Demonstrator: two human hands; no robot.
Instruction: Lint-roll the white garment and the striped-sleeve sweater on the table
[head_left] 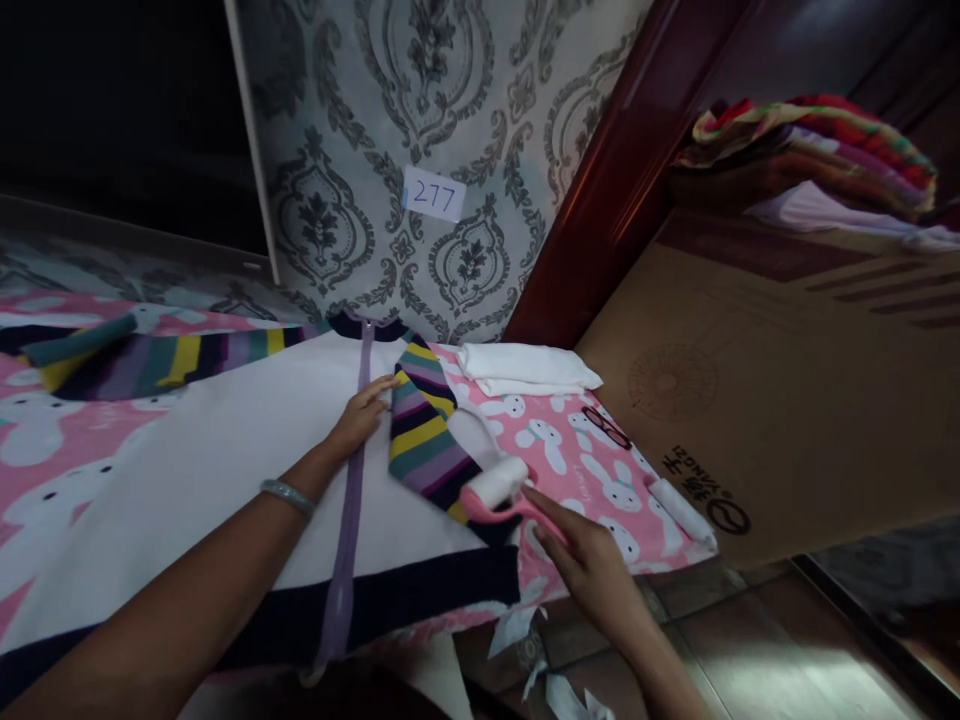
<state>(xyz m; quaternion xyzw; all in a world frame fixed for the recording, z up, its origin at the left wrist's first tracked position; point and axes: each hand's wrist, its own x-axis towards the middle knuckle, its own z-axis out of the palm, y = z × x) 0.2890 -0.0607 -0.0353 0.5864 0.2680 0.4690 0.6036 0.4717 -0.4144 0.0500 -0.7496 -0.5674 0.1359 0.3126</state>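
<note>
A white jacket [247, 450] with a purple zip, navy hem and striped sleeves lies spread out. Its near-right sleeve [429, 440] is folded down over the front. My left hand [364, 412] rests on the jacket beside the zip, fingers stretched out to the sleeve's edge. In my right hand [596, 560] is a lint roller [499, 485], gripped by its pink handle. Its white roll is over the lower part of that sleeve, at the outer edge. A pale rounded piece [472, 435] shows just behind the roll; I cannot tell whether it is attached.
A pink rabbit-print cloth [551, 445] covers the table. On it are a folded white cloth [529, 368], pink-rimmed glasses [606, 427] and a white roll [682, 513]. A large cardboard box [780, 400] stands at right, with folded fabrics [825, 160] on top. Crumpled white scraps [562, 695] lie below.
</note>
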